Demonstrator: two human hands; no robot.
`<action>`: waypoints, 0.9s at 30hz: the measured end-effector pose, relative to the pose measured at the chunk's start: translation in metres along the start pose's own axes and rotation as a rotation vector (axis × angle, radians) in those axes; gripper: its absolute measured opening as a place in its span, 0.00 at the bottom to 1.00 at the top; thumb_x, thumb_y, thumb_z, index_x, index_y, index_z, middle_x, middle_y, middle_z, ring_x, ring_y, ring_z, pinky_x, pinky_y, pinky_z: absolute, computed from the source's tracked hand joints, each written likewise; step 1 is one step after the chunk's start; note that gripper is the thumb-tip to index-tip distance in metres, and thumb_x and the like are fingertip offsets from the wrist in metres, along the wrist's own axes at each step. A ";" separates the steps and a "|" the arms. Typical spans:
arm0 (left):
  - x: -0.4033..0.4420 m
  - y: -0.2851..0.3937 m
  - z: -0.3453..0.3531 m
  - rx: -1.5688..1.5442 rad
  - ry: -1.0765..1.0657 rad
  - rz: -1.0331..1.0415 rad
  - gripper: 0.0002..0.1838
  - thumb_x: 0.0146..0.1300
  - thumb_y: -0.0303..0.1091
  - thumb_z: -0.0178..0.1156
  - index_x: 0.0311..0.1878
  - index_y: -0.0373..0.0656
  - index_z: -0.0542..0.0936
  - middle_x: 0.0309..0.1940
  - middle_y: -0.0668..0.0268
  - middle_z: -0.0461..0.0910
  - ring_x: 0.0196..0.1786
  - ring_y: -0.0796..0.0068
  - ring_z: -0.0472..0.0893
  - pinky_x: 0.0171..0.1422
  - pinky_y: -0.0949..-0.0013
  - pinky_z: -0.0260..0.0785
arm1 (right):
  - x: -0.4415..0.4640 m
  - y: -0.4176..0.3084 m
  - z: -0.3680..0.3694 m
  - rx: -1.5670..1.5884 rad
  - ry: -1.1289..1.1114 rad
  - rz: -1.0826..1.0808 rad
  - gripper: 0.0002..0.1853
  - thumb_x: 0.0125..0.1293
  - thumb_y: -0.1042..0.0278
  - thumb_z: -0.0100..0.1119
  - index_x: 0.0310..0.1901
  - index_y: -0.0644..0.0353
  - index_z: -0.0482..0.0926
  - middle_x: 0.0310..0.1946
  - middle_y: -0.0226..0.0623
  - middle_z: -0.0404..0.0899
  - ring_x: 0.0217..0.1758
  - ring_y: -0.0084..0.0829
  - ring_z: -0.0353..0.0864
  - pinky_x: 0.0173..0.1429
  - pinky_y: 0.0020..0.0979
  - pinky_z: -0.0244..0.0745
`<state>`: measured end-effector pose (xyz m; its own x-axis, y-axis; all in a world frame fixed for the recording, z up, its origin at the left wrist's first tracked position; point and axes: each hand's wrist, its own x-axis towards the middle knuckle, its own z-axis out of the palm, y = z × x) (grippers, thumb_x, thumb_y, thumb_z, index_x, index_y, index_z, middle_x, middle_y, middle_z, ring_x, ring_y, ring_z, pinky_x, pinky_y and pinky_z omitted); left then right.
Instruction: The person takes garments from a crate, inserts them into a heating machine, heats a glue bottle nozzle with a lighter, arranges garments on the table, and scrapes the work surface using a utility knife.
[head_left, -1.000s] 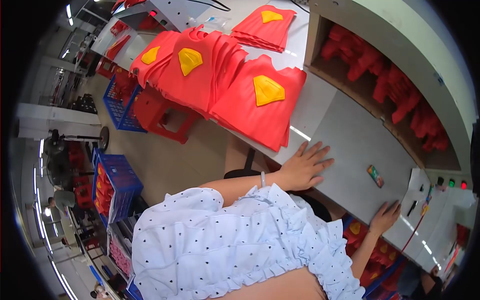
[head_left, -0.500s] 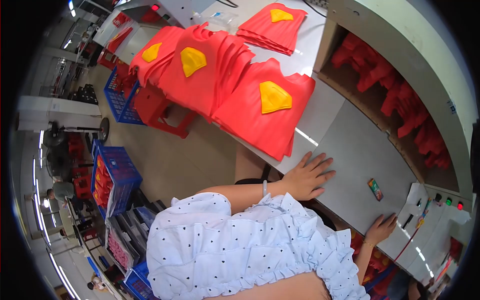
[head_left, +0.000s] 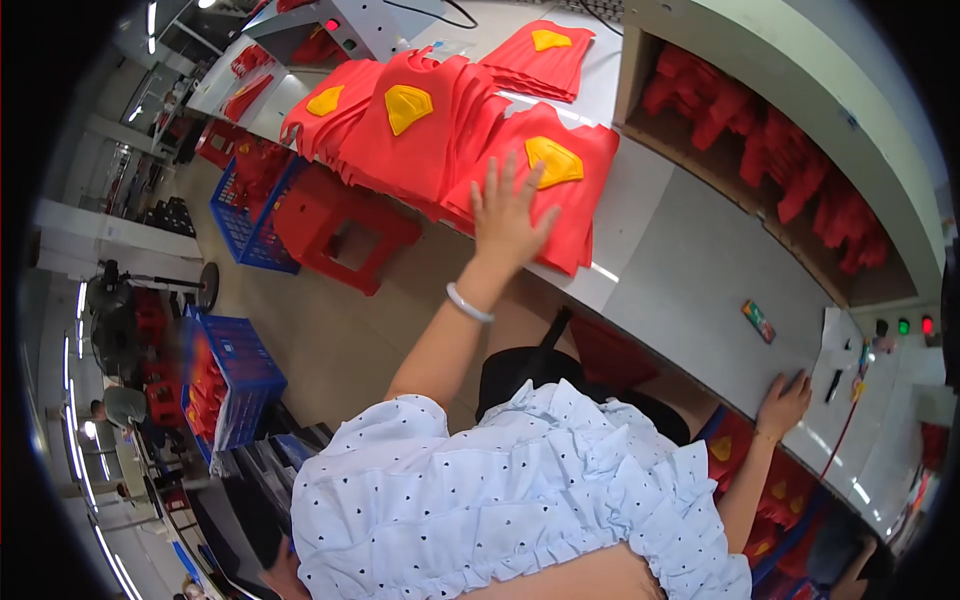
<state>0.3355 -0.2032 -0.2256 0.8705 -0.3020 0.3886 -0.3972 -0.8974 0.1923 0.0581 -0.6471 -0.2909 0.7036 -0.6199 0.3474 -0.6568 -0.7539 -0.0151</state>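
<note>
Faces a pale table (head_left: 695,260), stacked with red cloth pieces (head_left: 440,145) along the near edge, leftward. Has hands apart: spreads the left hand (head_left: 510,228) over the front stack (head_left: 574,217), contact unclear; rests the right hand (head_left: 784,405) on the near edge, farther right. Includes yellow patches (head_left: 559,163) on the cloth and a green-and-red packet (head_left: 758,321) with markings too small to read.

A wide head-worn camera looks forward and down, from above and behind the left hand (head_left: 512,228), across the desk (head_left: 690,285).
</note>
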 end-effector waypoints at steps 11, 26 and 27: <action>0.070 -0.028 -0.009 -0.105 -0.238 -0.302 0.42 0.58 0.62 0.50 0.66 0.37 0.59 0.63 0.46 0.62 0.69 0.47 0.56 0.68 0.54 0.53 | -0.005 -0.014 -0.019 0.102 0.175 -0.002 0.24 0.63 0.59 0.51 0.58 0.62 0.69 0.57 0.48 0.69 0.61 0.49 0.65 0.63 0.44 0.61; 0.091 -0.034 0.013 -0.163 -0.372 -0.540 0.49 0.52 0.70 0.51 0.64 0.36 0.57 0.55 0.41 0.70 0.59 0.45 0.70 0.62 0.51 0.62 | 0.041 -0.359 -0.029 1.812 -1.078 0.152 0.30 0.62 0.57 0.57 0.59 0.69 0.64 0.58 0.43 0.69 0.60 0.33 0.69 0.66 0.30 0.60; 0.090 -0.033 0.015 -0.156 -0.349 -0.540 0.49 0.52 0.70 0.50 0.63 0.36 0.57 0.55 0.41 0.69 0.59 0.45 0.70 0.61 0.51 0.62 | 0.054 -0.368 -0.034 1.786 -1.180 0.178 0.30 0.62 0.58 0.58 0.59 0.69 0.64 0.57 0.42 0.70 0.59 0.33 0.70 0.65 0.30 0.61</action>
<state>0.4311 -0.2050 -0.2102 0.9917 0.0672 -0.1092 0.1071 -0.9028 0.4164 0.3286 -0.3957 -0.2342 0.9399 0.0328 -0.3400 -0.3236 0.4042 -0.8555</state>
